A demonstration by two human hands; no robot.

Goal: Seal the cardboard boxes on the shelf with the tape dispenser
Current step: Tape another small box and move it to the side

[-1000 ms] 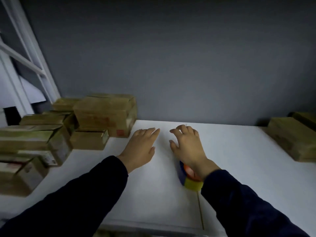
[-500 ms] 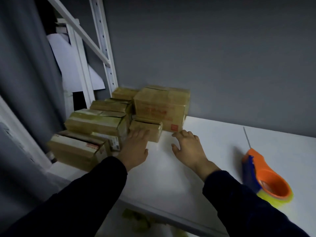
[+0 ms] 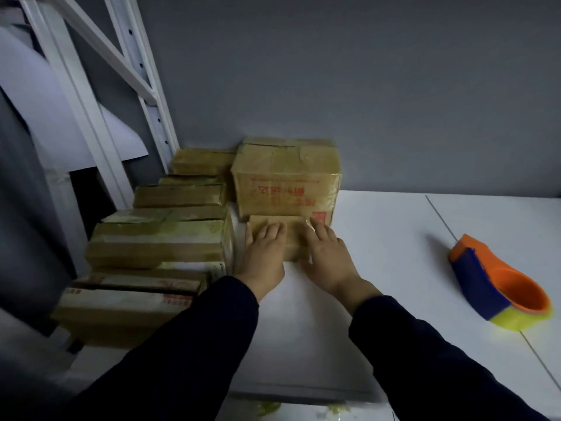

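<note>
A small flat cardboard box (image 3: 292,238) lies on the white shelf (image 3: 379,268) in front of a larger box with red print (image 3: 287,180). My left hand (image 3: 263,253) rests on the small box's left part, fingers laid over its top. My right hand (image 3: 326,253) lies on its right end, fingers forward. Neither hand lifts the box. The orange and blue tape dispenser (image 3: 498,281) with a yellow tape roll lies on the shelf to the right, apart from both hands.
Several cardboard boxes (image 3: 158,238) are stacked in a row along the shelf's left side, up to the white metal upright (image 3: 145,95). A grey wall closes the back. The shelf's front edge (image 3: 303,393) runs under my forearms.
The view has swung left. Both hands moved forward from the bare shelf onto the small box. The tape dispenser stays where my right hand left it, now further right.
</note>
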